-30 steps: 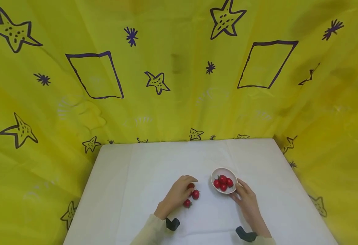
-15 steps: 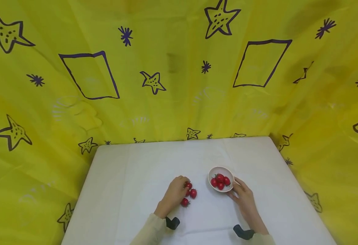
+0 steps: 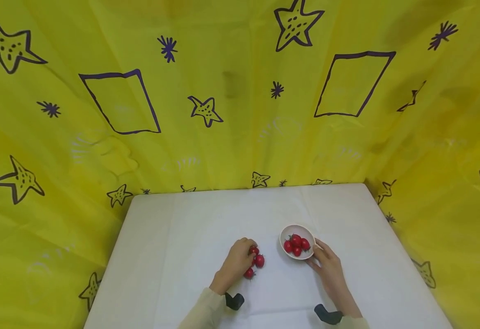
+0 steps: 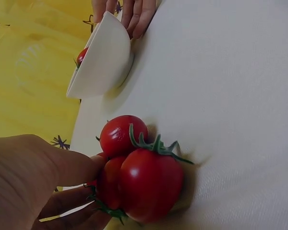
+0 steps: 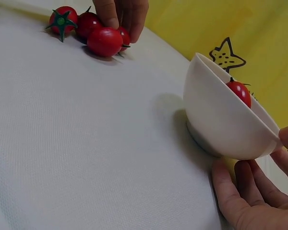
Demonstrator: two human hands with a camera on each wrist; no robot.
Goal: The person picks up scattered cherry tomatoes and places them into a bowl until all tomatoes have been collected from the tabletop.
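My left hand (image 3: 235,260) is down at a small cluster of red cherry tomatoes (image 3: 259,261), left of the bowl. Its thumb and fingers pinch the far cherry tomato (image 3: 255,250), whose side shows between the fingertips in the right wrist view. Large in the left wrist view, a loose cherry tomato (image 4: 151,184) with a green stem partly covers the held one. My right hand (image 3: 331,269) holds a white bowl (image 5: 221,117), thumb on the rim and fingers beneath its side. Inside the bowl lie several cherry tomatoes (image 3: 296,240).
A white cloth covers the table (image 3: 207,214). Yellow curtains (image 3: 231,146) with drawn stars enclose its back and both sides. Dark wrist straps (image 3: 234,301) sit below both hands.
The left fingers, earlier stretched over the tomatoes, have curled down round one of them. The right hand and the bowl stay in place; the head view has shifted slightly.
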